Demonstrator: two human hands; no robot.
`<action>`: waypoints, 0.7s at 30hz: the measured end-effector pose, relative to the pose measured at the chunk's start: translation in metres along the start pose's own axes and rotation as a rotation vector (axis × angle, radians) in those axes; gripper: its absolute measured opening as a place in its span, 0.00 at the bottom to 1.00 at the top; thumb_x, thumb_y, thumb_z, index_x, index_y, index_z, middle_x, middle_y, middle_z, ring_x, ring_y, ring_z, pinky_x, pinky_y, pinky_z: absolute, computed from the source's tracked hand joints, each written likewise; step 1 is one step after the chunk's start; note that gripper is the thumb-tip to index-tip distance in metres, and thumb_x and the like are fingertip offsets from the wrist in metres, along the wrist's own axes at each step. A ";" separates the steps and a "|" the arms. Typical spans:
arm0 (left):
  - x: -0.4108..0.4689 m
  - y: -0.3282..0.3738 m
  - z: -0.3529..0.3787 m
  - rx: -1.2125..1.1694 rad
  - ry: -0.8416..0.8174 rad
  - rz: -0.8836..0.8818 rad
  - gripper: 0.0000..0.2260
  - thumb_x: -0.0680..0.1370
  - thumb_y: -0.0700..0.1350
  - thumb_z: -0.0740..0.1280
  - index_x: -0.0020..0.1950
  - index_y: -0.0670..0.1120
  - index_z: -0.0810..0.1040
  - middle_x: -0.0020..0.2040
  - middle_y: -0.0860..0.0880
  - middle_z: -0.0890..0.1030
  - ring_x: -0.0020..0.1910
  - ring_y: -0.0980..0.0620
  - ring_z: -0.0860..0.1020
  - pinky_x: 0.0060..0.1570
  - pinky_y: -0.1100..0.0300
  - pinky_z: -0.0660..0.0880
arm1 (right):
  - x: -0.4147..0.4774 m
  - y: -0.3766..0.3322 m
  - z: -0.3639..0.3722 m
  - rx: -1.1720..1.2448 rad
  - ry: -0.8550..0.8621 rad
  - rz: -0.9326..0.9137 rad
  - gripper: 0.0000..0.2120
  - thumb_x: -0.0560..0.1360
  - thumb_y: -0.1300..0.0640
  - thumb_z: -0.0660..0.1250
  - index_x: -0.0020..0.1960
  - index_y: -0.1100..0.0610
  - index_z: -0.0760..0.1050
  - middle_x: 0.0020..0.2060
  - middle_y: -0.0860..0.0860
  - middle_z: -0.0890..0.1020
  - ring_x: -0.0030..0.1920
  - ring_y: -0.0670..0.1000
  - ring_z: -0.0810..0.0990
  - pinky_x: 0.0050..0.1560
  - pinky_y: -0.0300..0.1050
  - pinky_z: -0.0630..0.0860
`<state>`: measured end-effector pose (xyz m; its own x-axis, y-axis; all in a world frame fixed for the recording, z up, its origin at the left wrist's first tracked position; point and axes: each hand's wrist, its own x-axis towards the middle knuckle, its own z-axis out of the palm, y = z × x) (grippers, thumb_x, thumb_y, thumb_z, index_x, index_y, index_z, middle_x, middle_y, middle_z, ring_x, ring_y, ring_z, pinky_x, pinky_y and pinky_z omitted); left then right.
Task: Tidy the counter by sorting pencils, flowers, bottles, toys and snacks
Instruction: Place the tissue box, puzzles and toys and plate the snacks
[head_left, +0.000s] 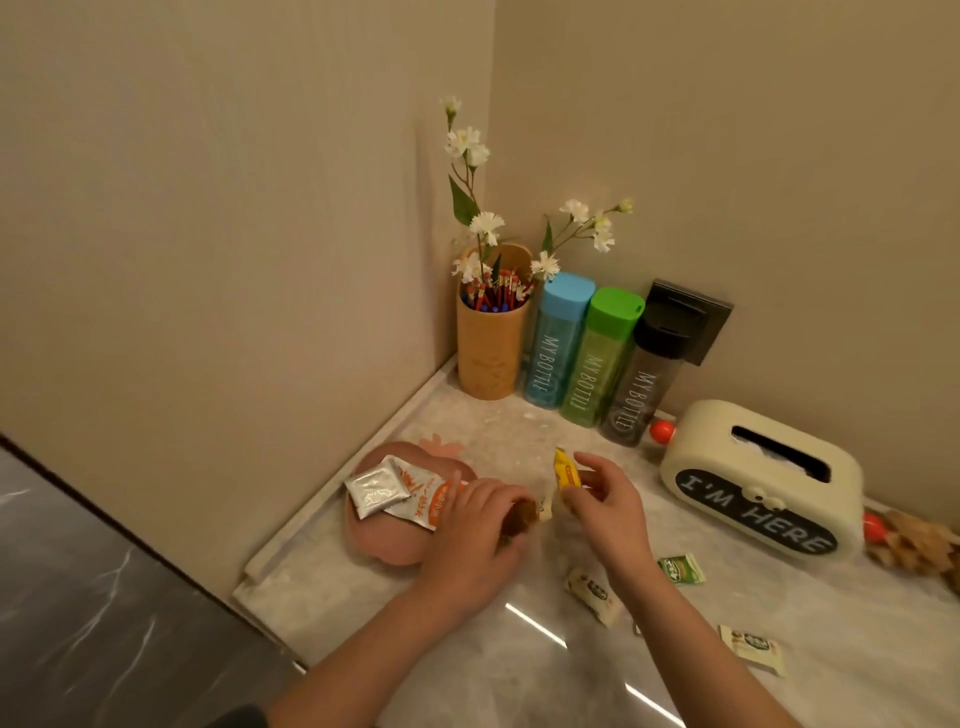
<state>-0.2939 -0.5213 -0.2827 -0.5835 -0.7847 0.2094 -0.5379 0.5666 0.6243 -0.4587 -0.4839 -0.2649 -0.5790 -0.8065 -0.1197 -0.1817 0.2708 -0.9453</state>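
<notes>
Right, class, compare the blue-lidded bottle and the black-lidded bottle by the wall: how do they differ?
The blue-lidded bottle has a clear blue body; the black-lidded bottle has a dark smoky one. The blue-lidded bottle stands next to the pencil holder; the black-lidded bottle stands at the row's other end, before the wall socket. Both stand upright, capped, and read MY BOTTLE.
</notes>
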 end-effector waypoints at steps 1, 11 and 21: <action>0.000 -0.001 -0.004 -0.031 0.056 -0.025 0.17 0.74 0.56 0.63 0.62 0.58 0.71 0.58 0.61 0.71 0.62 0.60 0.65 0.71 0.54 0.58 | 0.000 -0.005 0.002 0.051 -0.003 0.001 0.18 0.74 0.67 0.67 0.62 0.53 0.76 0.53 0.52 0.80 0.52 0.52 0.80 0.52 0.49 0.79; -0.002 -0.051 -0.059 0.175 0.370 -0.234 0.17 0.70 0.58 0.66 0.57 0.56 0.76 0.52 0.56 0.77 0.55 0.52 0.69 0.63 0.46 0.69 | -0.018 -0.033 0.051 0.180 -0.205 0.021 0.16 0.72 0.70 0.69 0.56 0.57 0.74 0.46 0.54 0.81 0.44 0.50 0.80 0.36 0.35 0.77; 0.003 -0.073 -0.060 0.454 0.183 -0.316 0.18 0.73 0.57 0.68 0.63 0.59 0.74 0.56 0.52 0.73 0.63 0.48 0.67 0.72 0.50 0.58 | -0.012 -0.025 0.080 -0.057 -0.219 -0.026 0.10 0.71 0.64 0.71 0.48 0.54 0.75 0.45 0.51 0.81 0.44 0.49 0.81 0.41 0.46 0.80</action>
<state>-0.2199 -0.5803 -0.2826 -0.2590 -0.9412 0.2171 -0.8996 0.3169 0.3006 -0.3833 -0.5227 -0.2645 -0.3885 -0.9066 -0.1647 -0.2426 0.2731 -0.9309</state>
